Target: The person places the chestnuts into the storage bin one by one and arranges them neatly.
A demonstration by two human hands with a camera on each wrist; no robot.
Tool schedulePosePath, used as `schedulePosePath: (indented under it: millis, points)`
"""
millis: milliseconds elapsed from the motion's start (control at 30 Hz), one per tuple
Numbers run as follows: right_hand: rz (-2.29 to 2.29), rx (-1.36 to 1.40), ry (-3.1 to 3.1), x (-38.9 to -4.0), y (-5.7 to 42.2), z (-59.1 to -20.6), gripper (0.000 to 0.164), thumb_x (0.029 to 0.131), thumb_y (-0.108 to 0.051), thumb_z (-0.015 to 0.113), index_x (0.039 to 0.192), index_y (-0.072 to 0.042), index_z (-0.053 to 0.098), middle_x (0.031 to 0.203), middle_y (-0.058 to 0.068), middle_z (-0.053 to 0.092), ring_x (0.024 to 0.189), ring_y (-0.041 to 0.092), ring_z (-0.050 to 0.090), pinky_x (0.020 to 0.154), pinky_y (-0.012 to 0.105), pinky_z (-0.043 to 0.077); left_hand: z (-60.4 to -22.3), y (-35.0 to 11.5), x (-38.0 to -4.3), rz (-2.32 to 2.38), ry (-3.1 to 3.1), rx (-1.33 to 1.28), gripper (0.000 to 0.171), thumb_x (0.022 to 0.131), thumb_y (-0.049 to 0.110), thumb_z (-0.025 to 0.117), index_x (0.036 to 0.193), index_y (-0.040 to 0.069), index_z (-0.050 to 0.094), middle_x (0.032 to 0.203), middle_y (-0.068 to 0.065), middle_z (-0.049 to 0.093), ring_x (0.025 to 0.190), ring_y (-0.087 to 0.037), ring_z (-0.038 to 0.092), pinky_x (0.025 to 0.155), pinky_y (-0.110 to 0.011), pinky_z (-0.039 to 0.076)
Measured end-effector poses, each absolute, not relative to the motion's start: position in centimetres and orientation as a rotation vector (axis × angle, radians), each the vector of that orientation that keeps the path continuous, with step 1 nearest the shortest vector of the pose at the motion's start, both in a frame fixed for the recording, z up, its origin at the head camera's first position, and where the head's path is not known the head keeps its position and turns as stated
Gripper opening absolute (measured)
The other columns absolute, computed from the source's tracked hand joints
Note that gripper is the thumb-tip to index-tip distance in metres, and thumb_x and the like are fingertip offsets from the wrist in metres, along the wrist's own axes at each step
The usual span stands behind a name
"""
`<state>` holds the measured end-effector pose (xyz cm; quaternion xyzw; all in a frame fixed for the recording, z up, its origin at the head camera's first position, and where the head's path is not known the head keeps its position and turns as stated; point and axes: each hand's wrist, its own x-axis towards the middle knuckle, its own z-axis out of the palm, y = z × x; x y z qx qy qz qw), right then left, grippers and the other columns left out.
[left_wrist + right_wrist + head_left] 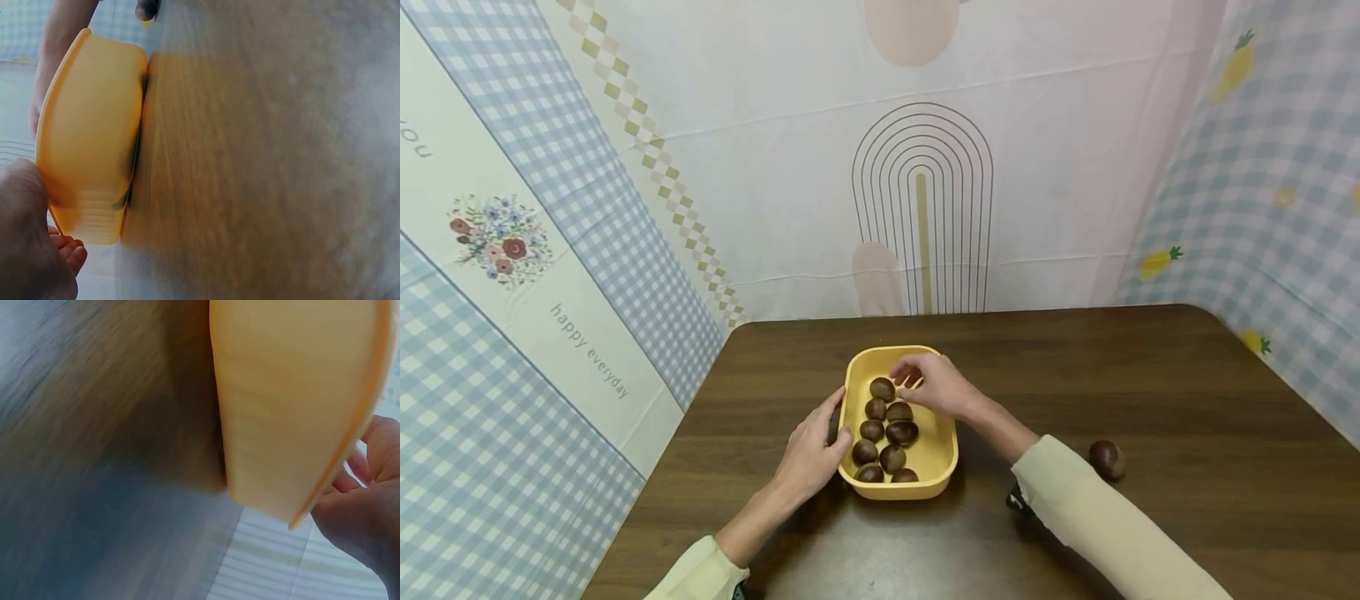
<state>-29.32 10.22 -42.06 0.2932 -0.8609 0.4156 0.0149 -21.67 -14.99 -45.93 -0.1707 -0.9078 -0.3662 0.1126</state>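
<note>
A yellow plastic box (942, 442) with rounded corners stands on the table, with several brown chestnuts (902, 432) lying inside it. My left hand (811, 454) holds the box by its left wall, thumb at the rim and fingers along the outside; the left wrist view shows the hand (31, 231) at the box's edge (94, 125). Over the far right part of the box is my right hand (934, 383), its bent fingers and thumb apart with nothing between them. Its fingertips are close to the farthest chestnut (882, 388). In the right wrist view the hand (369, 500) is partly hidden behind the box wall (287, 406).
One more chestnut (1107, 460) lies on the brown wooden table (1187, 392), right of the box and beside my right sleeve (1097, 508). A printed cloth (775, 208) hangs behind the table's far edge, and checked cloth (1285, 217) hangs at the sides.
</note>
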Motion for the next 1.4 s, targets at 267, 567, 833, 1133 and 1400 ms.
schedulePosePath:
  millis: [267, 567, 833, 1133, 1400]
  points:
    - [1.495, 0.873, -2.563, -29.1, 13.7, -41.8, 0.02, 0.093, 0.002, 0.076, 0.114, 0.002, 0.075, 0.109, 0.019, 0.075, 0.095, 0.025, 0.071, 0.083, 0.035, 0.059, -46.1, -15.0, -21.7, -1.078, -2.664, -0.504, 0.066, 0.096, 0.014, 0.062, 0.16, 0.007, 0.047, 0.154, -0.017, 0.056, 0.142, -0.035, 0.053, 0.113, -0.056, 0.044]
    - [1.547, 0.804, -2.554, -28.8, 18.4, -41.1, 0.025, 0.094, 0.002, 0.076, 0.118, 0.006, 0.072, 0.108, 0.019, 0.075, 0.096, 0.025, 0.069, 0.081, 0.028, 0.055, -46.2, -15.0, -21.6, -1.078, -2.653, -0.494, 0.066, 0.095, 0.011, 0.063, 0.159, 0.004, 0.048, 0.15, -0.018, 0.06, 0.136, -0.035, 0.059, 0.11, -0.057, 0.046]
    - [1.538, 0.74, -2.573, -27.4, 22.6, -40.8, 0.022, 0.096, -0.004, 0.077, 0.117, 0.0, 0.074, 0.109, 0.014, 0.075, 0.099, 0.023, 0.07, 0.083, 0.027, 0.056, -46.1, -15.0, -21.6, -1.083, -2.66, -0.487, 0.066, 0.095, 0.013, 0.063, 0.159, 0.006, 0.048, 0.151, -0.018, 0.059, 0.137, -0.035, 0.058, 0.111, -0.057, 0.045]
    - [1.622, 0.548, -2.646, -24.6, 27.2, -41.2, 0.028, 0.1, -0.013, 0.075, 0.126, -0.003, 0.071, 0.12, 0.015, 0.074, 0.106, 0.018, 0.072, 0.086, 0.028, 0.058, -46.1, -14.9, -21.7, -1.081, -2.651, -0.493, 0.065, 0.096, 0.013, 0.063, 0.159, 0.007, 0.049, 0.15, -0.018, 0.06, 0.136, -0.034, 0.059, 0.11, -0.056, 0.046]
    - [1.676, 0.512, -2.659, -21.6, 30.4, -42.5, 0.035, 0.102, -0.016, 0.072, 0.13, 0.003, 0.068, 0.125, 0.026, 0.071, 0.108, 0.016, 0.072, 0.086, 0.026, 0.059, -46.1, -14.9, -21.8, -1.078, -2.661, -0.488, 0.065, 0.096, 0.013, 0.063, 0.159, 0.007, 0.049, 0.15, -0.018, 0.06, 0.136, -0.034, 0.058, 0.11, -0.056, 0.046]
